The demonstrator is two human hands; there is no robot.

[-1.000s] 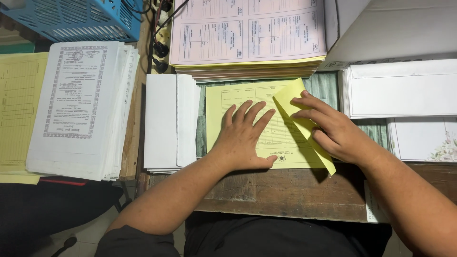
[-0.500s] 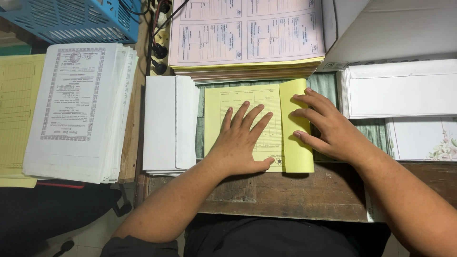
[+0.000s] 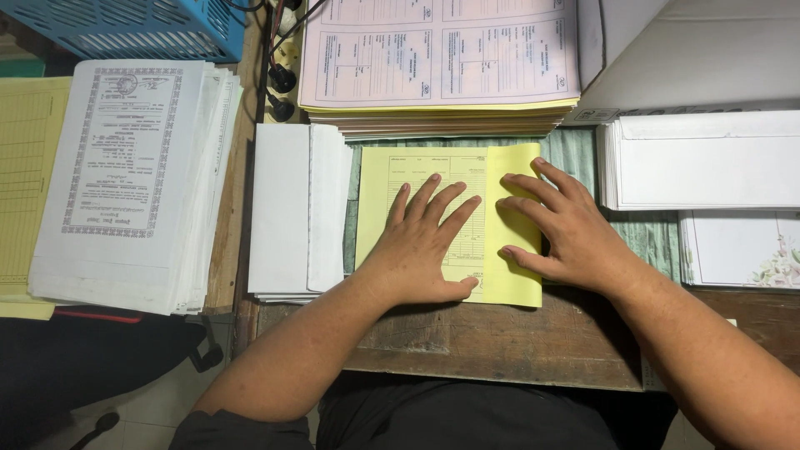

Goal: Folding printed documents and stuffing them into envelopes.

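A yellow printed form [image 3: 386, 190] lies on the wooden desk [image 3: 500, 342] in front of me. Its right third is folded over to the left as a plain yellow flap [image 3: 514, 275]. My left hand [image 3: 423, 246] rests flat on the printed part, fingers spread, holding the sheet down. My right hand [image 3: 562, 225] lies flat on the folded flap, fingertips pressing near the crease. Neither hand grips anything.
A thick stack of pink and yellow forms [image 3: 437, 67] sits behind the sheet. White envelopes [image 3: 296, 212] lie left, more white envelopes [image 3: 708, 162] and floral cards [image 3: 742, 250] right. A pile of bordered white papers [image 3: 125, 175] and a blue basket [image 3: 125, 25] are at far left.
The right hand brought the sheet's raised right part over to the left and laid it flat as a fold. It now presses on the flap. The left hand stayed in place.
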